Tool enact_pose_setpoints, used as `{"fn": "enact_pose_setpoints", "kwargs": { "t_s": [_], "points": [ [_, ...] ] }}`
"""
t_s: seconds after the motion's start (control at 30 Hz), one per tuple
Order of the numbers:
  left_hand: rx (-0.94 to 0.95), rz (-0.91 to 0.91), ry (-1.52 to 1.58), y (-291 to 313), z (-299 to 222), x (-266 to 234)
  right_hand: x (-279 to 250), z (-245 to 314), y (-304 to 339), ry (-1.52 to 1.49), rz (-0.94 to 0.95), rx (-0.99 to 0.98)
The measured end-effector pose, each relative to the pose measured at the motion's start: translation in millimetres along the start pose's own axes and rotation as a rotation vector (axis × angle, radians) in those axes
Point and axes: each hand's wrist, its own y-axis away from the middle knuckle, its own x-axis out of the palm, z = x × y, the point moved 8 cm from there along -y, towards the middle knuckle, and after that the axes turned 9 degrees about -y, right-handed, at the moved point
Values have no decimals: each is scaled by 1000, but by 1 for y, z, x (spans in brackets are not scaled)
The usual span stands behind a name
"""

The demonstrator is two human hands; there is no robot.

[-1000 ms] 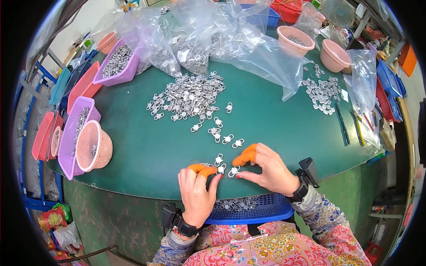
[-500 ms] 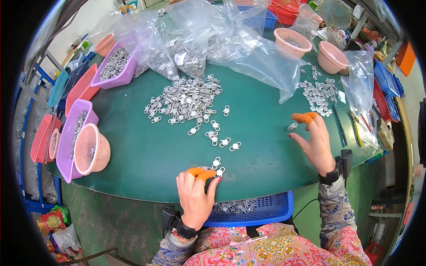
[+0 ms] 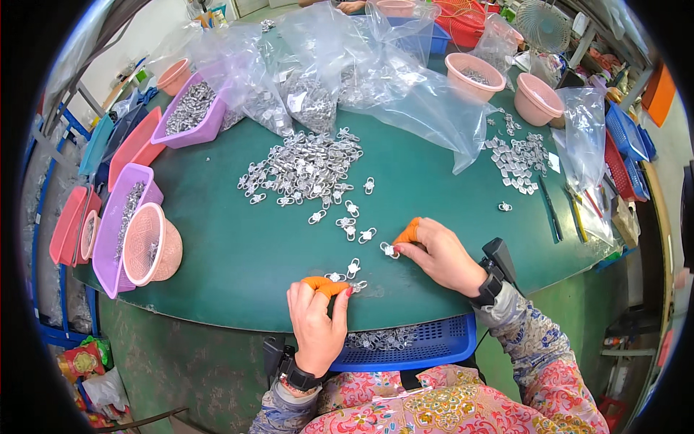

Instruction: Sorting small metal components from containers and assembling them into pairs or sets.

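Note:
Orange finger covers sit on both hands. Near the table's front edge my left hand [image 3: 316,318] pinches a small silver metal clasp [image 3: 358,287] between thumb and covered fingers. Two more clasps lie just beyond those fingertips, one of them a loose clasp [image 3: 353,268]. To the right, my right hand [image 3: 438,254] has its thumb and covered finger closed on another silver clasp [image 3: 389,250] at the tabletop. A big pile of clasps [image 3: 303,166] lies mid-table, with several stray ones trailing toward my hands. A single clasp [image 3: 504,207] rests farther right.
The green table [image 3: 217,253] carries purple bins [image 3: 103,249] and a pink basket [image 3: 172,253] at left. Clear plastic bags [image 3: 307,101] stand behind the pile. Small flat silver parts [image 3: 517,163], a dark thin tool [image 3: 551,210] and pink bowls lie right. A blue basket [image 3: 434,351] sits below the front edge.
My right hand has moved left and closed on a clasp in the trail. A clasp now lies at right, near where that hand was. My left hand stays in place, pinching a clasp.

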Motion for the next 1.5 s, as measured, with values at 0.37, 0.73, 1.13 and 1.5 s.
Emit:
{"fn": "enact_pose_setpoints", "kwargs": {
  "t_s": [0.37,0.73,1.13,1.5],
  "points": [
    [-5,70,106,2,-5,-7,4,23,18,-181,157,-90],
    [27,75,6,-12,9,-19,37,44,-4,72,83,-306],
    [-26,64,-64,-13,25,-12,38,26,-4,-122,99,-114],
    [-71,165,155,-11,12,-23,19,45,17,-211,274,-22]
  ]
}}
